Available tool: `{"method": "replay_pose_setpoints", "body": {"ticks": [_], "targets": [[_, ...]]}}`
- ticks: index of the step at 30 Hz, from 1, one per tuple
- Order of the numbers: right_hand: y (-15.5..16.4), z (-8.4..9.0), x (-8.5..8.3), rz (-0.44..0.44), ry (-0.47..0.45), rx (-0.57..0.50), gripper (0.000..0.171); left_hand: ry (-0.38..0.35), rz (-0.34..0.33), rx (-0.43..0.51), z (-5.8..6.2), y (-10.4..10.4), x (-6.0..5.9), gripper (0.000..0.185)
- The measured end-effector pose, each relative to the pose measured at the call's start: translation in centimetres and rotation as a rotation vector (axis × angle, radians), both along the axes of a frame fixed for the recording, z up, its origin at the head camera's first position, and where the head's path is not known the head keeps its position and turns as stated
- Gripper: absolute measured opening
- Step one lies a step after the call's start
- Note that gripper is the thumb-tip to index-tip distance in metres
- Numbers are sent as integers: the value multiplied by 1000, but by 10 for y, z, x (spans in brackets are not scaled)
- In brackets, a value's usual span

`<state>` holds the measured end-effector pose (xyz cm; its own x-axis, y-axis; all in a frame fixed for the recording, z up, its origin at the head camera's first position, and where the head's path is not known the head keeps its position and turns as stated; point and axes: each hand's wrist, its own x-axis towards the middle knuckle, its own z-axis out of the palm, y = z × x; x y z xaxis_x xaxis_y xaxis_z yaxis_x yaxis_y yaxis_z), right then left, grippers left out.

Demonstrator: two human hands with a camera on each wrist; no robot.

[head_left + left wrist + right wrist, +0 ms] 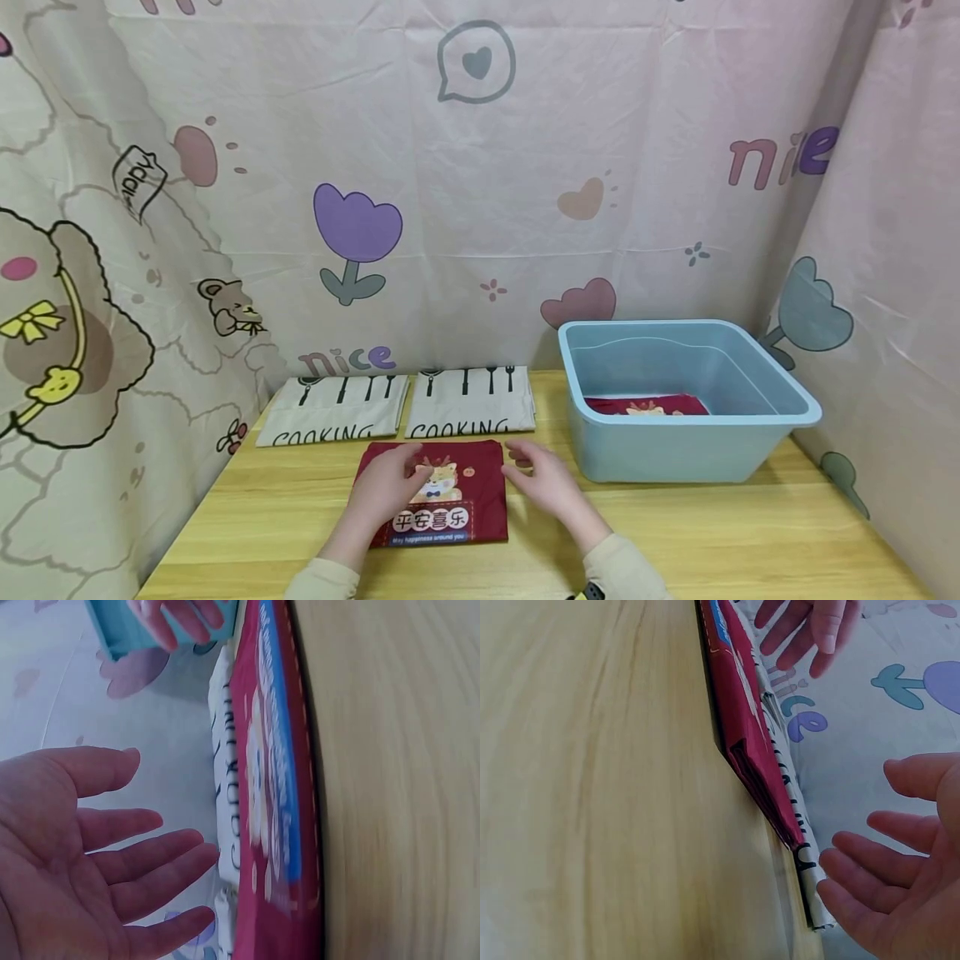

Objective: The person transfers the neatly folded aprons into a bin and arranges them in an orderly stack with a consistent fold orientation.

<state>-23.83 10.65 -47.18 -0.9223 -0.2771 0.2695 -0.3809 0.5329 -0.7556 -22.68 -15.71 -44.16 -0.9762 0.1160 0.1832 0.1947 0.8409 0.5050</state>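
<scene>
A folded dark red cloth (487, 500) with a cartoon deer-like figure and Chinese lettering lies flat on the wooden table. My left hand (388, 483) hovers over its left side, fingers loosely spread and holding nothing. Just off the cloth's right edge is my right hand (546, 477), palm turned inward, its fingers also relaxed around nothing. In the right wrist view, the stacked layers of the red cloth (739, 712) show at its side, with the right hand (900, 862) apart from it. From the left wrist, the left hand (112, 855) appears with fingers extended.
Behind the red cloth lie two folded white cloths printed with utensils and "COOKING", a left one (330, 412) and a right one (471, 407). A light blue plastic bin (675, 454) stands at the right, with another red cloth (678, 405) inside. A patterned curtain (465, 208) hangs behind.
</scene>
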Motion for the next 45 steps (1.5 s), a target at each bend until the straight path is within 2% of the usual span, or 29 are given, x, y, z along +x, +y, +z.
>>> {"method": "replay_pose_setpoints", "body": {"ticks": [7, 16, 22, 28, 33, 40, 45], "targets": [[-2, 0, 1, 25, 0, -60, 39, -17, 56, 70, 5, -21, 3, 49], [-3, -3, 3, 69, -41, -87, 42, -52, 144, 78, 4, -48, 1, 49], [-2, -3, 4, 62, -88, -97, 41, -84, 157, 123, 5, -69, -2, 52], [-2, -2, 6, 57, -126, -113, 44, -163, 169, 180, 3, -86, -5, 58], [-3, -1, 9, 43, -197, -135, 47, -216, 183, 216, 1, -95, -5, 62], [-7, 0, 9, 23, -369, -274, 51, -296, 168, 220, -1, -99, -5, 70], [-10, 2, 8, 3, -456, -336, 52, -379, 170, 285, -2, -98, -5, 74]]}}
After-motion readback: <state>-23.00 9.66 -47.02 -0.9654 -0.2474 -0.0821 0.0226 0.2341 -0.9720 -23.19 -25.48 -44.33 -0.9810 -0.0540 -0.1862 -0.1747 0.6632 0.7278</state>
